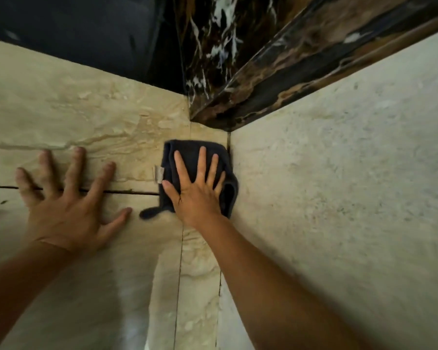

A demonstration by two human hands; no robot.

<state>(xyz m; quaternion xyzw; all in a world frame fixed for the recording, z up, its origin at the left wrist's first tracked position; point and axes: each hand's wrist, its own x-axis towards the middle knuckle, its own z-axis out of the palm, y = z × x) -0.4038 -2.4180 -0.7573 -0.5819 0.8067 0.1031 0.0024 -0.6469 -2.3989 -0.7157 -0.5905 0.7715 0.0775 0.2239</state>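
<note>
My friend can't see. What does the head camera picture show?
A person's right hand presses a dark cloth flat against beige stone tiles, near a corner. The left hand rests spread on the same tiles, below dark marble trim.

The dark cloth under the right hand looks soft and matt — a napped, towel-like weave with a small pale tag. The cream tiles on the left look like veined stone, faintly sheened. The right wall seems rougher, speckled and matt. The far dark marble trim is glossy — white-veined.
</note>
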